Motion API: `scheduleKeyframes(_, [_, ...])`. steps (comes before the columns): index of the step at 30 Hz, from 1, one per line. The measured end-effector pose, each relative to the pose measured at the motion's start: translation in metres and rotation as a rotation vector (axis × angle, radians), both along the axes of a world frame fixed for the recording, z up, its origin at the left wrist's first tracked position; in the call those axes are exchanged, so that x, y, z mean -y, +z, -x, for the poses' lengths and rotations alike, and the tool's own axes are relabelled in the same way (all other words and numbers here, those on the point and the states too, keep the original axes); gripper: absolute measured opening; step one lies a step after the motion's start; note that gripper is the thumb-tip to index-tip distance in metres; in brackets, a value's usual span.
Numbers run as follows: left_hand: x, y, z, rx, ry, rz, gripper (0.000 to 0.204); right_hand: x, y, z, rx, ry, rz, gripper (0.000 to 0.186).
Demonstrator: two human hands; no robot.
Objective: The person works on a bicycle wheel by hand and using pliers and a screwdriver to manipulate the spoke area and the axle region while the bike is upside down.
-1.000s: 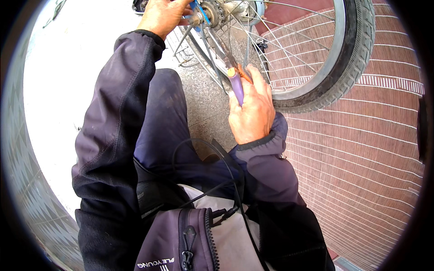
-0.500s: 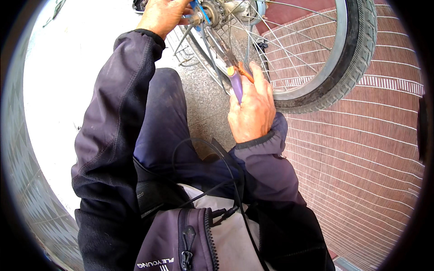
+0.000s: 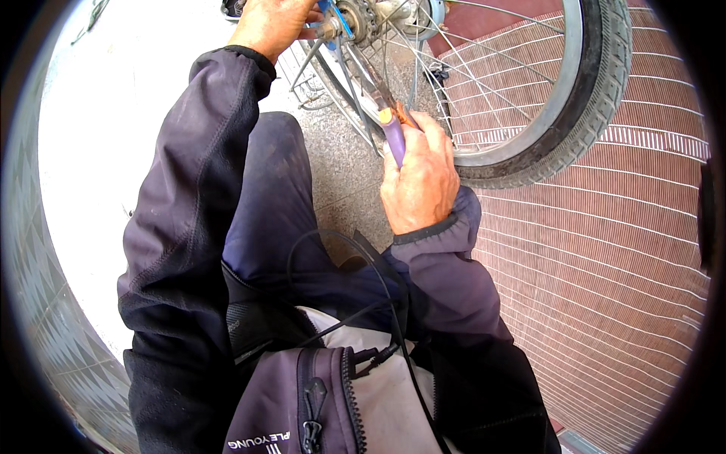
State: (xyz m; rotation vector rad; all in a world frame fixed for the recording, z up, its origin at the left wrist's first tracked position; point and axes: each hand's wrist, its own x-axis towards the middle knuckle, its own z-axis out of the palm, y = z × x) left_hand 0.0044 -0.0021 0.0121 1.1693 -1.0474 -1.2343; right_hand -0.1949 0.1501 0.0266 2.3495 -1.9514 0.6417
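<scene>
My left hand (image 3: 276,26) has its fingers curled at the axle beside the sprocket (image 3: 353,24) of a bicycle wheel, next to a blue metal-and-plastic piece (image 3: 340,19); what exactly it grips is partly hidden. Lower right, my right hand (image 3: 420,181) is closed around pliers with purple and orange grips (image 3: 393,132), their metal end reaching up among the spokes below the hub. The wheel's tyre (image 3: 605,91) arcs round to the right of my right hand.
A ribbed reddish mat with white stripes (image 3: 582,287) lies on the right, over speckled stone floor (image 3: 340,181). A pale surface (image 3: 98,129) is at left. My knees are beneath my arms. A small dark container (image 3: 231,10) shows at the top edge.
My right hand has moved very slightly upward with the pliers, and the wheel has shifted a little. My left hand stays at the hub.
</scene>
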Motion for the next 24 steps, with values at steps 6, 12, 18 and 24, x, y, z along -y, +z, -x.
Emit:
scheduleKeyframes(6, [0.0,-0.002,-0.001,-0.042,0.0,0.004,0.032,0.001,0.01,-0.01,0.172,-0.212,-0.141,0.044])
scheduleKeyframes(12, [0.0,0.002,0.001,-0.036,0.016,-0.026,0.032,0.012,0.009,-0.003,0.038,-0.169,-0.351,0.057])
scheduleKeyframes(18, [-0.001,0.003,0.002,-0.036,0.016,-0.033,0.031,0.011,0.003,-0.007,0.099,-0.215,-0.304,0.06])
scheduleKeyframes(24, [0.001,-0.003,0.0,-0.061,-0.002,-0.015,0.031,0.011,0.001,-0.003,0.125,-0.19,-0.28,0.056])
